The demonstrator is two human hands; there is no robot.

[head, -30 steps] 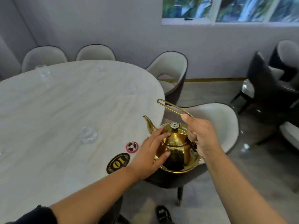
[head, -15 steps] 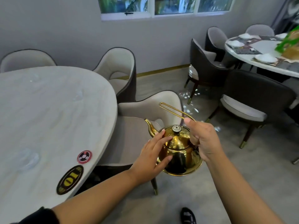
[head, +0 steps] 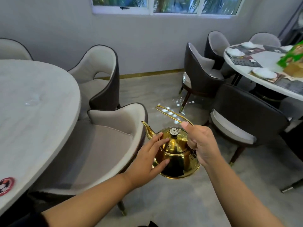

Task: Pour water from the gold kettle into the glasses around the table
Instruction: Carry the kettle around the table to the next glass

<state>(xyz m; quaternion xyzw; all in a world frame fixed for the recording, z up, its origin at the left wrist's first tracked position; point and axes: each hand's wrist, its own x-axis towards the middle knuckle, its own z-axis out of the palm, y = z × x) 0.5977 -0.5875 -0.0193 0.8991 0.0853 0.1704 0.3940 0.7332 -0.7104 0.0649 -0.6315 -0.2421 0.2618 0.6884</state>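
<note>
The gold kettle (head: 176, 153) hangs upright in the air over the floor, to the right of the pale round table (head: 32, 115), spout pointing left. My right hand (head: 200, 143) is closed around the base of its long wire handle. My left hand (head: 150, 158) lies flat against the kettle's left side, fingers spread on the lid and body. One clear glass (head: 32, 99) shows faintly on the table near its right edge, blurred.
Two cream chairs (head: 105, 145) stand at the table's right side, between me and the table. Dark chairs (head: 242, 115) and a second table (head: 262, 79) with plates and menus stand at the right. Grey floor lies under the kettle.
The view has swung right and I have moved away from the table's edge; the table slid left in view. Both hands keep the same hold on the kettle.
</note>
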